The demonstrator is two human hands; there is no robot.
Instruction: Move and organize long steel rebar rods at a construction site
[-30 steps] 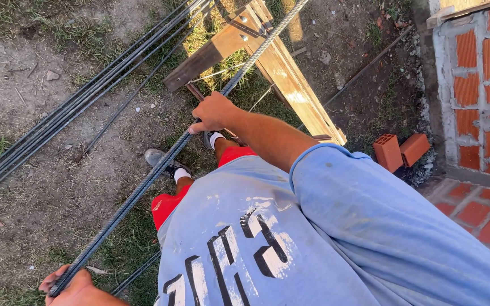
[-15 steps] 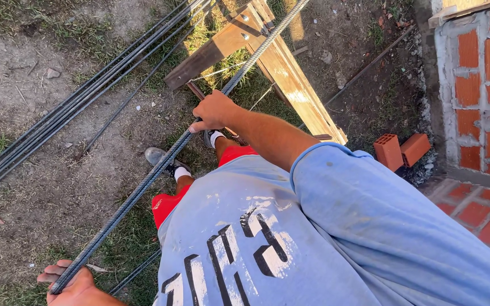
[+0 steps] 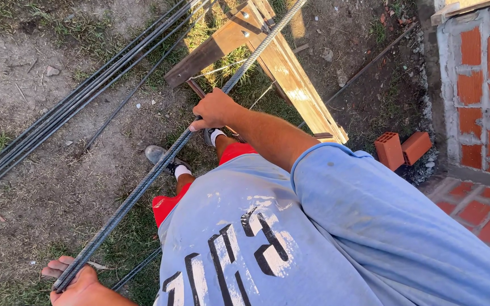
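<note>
We are holding a long ribbed steel bar (image 3: 160, 164) with both hands, and it is running on a slant from the lower left up to the top edge, passing over the wooden trestle (image 3: 279, 62). Our right hand (image 3: 214, 110) is closing around the bar just below the trestle, fingers wrapped over it and knuckles up. Our left hand (image 3: 77, 280) is gripping the bar's near end, far below the trestle at the bottom edge, with the fingers curled under the steel. The bar is hanging clear of the ground between the two hands, above our shoes (image 3: 165, 158) and the red shorts (image 3: 168, 207).

Left of the trestle, a bundle of bars (image 3: 75, 107) is lying on the bare dirt and patchy grass, running roughly parallel to the one we are holding. Right of the trestle, two loose bricks (image 3: 401, 148) are sitting close together at the foot of a brick wall (image 3: 483, 85).
</note>
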